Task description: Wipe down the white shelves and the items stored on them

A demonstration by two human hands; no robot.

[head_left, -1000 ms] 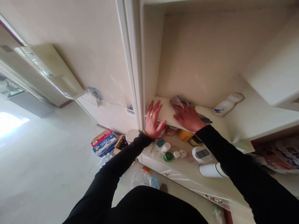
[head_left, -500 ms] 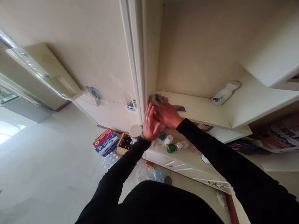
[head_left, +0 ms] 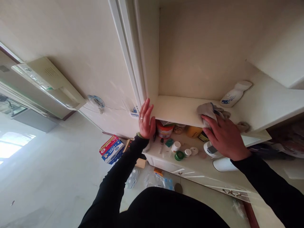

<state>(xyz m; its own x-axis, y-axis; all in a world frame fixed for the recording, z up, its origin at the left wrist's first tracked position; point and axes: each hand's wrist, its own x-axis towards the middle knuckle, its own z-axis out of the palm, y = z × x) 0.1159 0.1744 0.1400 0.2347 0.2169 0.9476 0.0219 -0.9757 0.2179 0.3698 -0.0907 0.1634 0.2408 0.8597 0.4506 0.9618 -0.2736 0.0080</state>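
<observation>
My right hand (head_left: pixel 224 136) presses a grey cloth (head_left: pixel 207 114) onto the white shelf (head_left: pixel 177 107), near its front edge. Part of the cloth is hidden under the fingers. Behind it, a white bottle with blue marks (head_left: pixel 235 94) leans in the shelf's right corner. My left hand (head_left: pixel 146 122), with a ring on one finger, is held at the cabinet's left upright (head_left: pixel 136 63). Its fingers are stretched out and nothing is in it; whether the palm touches the upright I cannot tell.
Below the shelf, a red tub (head_left: pixel 164 130), a green-lidded jar (head_left: pixel 179 155) and a white-capped jar (head_left: pixel 176 146) stand on the lower counter. Boxes (head_left: pixel 112 148) sit on the floor at left. A wall intercom (head_left: pixel 51 82) hangs on the left wall.
My right hand has swept the cloth from the shelf's left corner to the right, toward the white bottle. The left hand stays near the upright. The view has shifted slightly.
</observation>
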